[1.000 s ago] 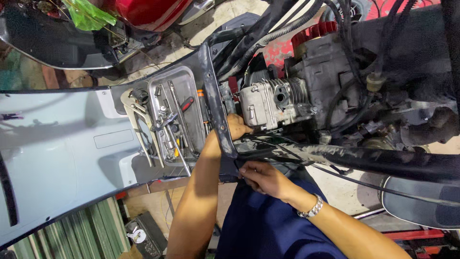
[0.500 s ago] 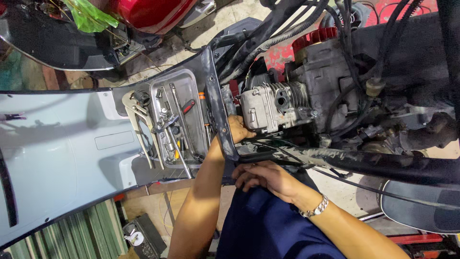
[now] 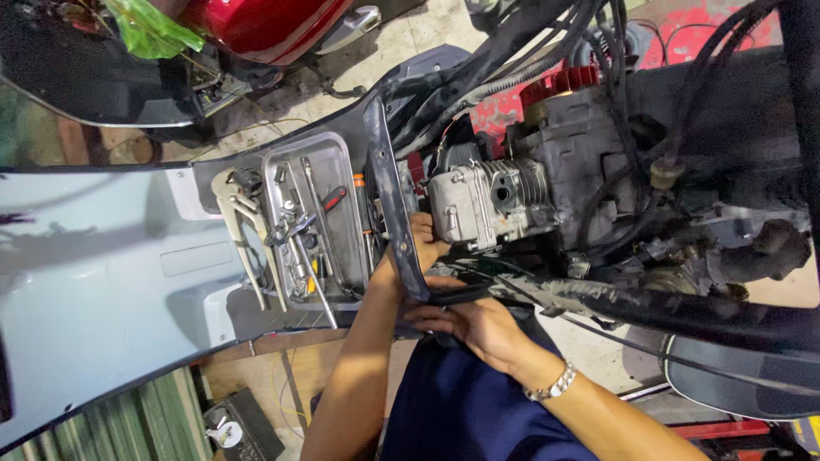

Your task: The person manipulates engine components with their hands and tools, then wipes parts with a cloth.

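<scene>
Left hand (image 3: 424, 242) against the engine (image 3: 489, 202), grip unclear; right hand (image 3: 468, 323) pinching the dark panel (image 3: 395, 213) — we risk pinched fingers, snagged cables (image 3: 547, 294).

Both forearms bare, no sleeves in view. Right hand (image 3: 478, 326) has a silver metal link bracelet (image 3: 553, 386) at the wrist. Left hand (image 3: 420, 243) bare, no jewellery seen. Dark navy blue garment (image 3: 461, 410) below the arms.

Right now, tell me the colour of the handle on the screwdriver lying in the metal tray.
Red and black handle, clearest in the head view.
</scene>
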